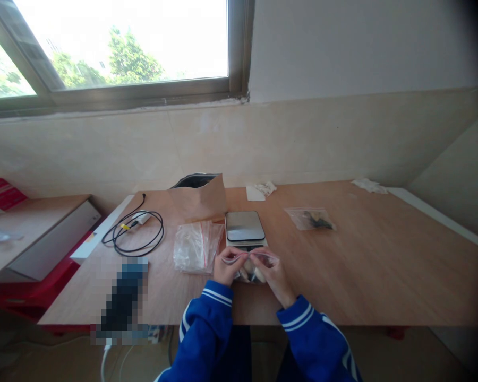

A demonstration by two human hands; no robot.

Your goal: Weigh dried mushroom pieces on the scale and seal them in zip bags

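Both my hands pinch the top edge of a clear zip bag (245,274) near the table's front. My left hand (225,266) is closed on the left part of its rim, and my right hand (271,268) on the right part. Pale and dark pieces sit inside the bag; I cannot make out what they are. Just beyond my hands stands a digital kitchen scale (245,226) with a bare metal plate, its front partly hidden by my fingers. A stack of clear zip bags (191,248) lies to the left of my left hand.
An open brown paper bag (201,199) stands behind the scale. A filled zip bag (310,218) lies to the right. A coiled black cable (159,241) and a blurred-out dark device (123,300) are at left. Crumpled tissues (266,188) lie by the wall.
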